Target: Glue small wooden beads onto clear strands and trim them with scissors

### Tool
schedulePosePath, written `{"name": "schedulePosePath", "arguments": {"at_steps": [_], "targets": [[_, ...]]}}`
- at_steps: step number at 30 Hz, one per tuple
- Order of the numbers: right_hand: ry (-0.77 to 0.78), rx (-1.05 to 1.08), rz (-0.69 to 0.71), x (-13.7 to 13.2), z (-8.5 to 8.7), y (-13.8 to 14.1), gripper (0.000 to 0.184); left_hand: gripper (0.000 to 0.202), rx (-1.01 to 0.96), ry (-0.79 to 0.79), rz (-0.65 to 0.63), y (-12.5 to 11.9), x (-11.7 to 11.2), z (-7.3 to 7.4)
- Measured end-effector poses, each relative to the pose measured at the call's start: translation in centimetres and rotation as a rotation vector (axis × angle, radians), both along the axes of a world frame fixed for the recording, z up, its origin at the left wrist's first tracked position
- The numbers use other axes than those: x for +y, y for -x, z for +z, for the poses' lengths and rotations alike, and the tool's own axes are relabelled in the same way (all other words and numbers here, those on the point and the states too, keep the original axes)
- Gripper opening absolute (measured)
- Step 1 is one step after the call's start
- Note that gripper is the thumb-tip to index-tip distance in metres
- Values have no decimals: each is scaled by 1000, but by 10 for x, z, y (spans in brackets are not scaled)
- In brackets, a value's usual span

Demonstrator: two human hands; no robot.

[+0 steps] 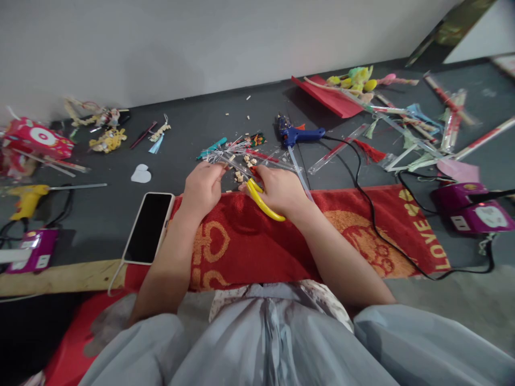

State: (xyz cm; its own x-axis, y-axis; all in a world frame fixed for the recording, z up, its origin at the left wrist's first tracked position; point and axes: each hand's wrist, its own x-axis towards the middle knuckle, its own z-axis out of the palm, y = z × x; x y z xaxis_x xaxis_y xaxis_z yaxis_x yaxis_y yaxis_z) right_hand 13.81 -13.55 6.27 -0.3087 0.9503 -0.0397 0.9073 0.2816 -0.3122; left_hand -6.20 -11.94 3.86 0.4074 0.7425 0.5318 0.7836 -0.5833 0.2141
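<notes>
My right hand is closed around a pair of scissors with yellow handles, the blades pointing away and to the left. My left hand faces it with thumb and fingertips pinched together near the blade tips. Whatever lies in that pinch is too small to make out. Just beyond both hands is a bundle of thin white and silver strands. Small cream-coloured cut pieces are scattered between the hands. Under my forearms a red towel with gold patterns lies along the table's front edge.
A blue glue gun with a black cable lies beyond my right hand. A phone rests beside my left forearm. Purple power sockets stand at right, a yellow glue gun at left. Red paper and wrapped sticks lie at back right.
</notes>
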Motion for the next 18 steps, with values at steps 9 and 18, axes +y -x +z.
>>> {"name": "schedulePosePath", "arguments": {"at_steps": [9,18], "targets": [[-23,1,-9,-1,-6,5,69,33,11,36,95,-1,3,-5],[-87,71,56,-3,-7,0,72,34,-93,198,7,0,-1,6]]}}
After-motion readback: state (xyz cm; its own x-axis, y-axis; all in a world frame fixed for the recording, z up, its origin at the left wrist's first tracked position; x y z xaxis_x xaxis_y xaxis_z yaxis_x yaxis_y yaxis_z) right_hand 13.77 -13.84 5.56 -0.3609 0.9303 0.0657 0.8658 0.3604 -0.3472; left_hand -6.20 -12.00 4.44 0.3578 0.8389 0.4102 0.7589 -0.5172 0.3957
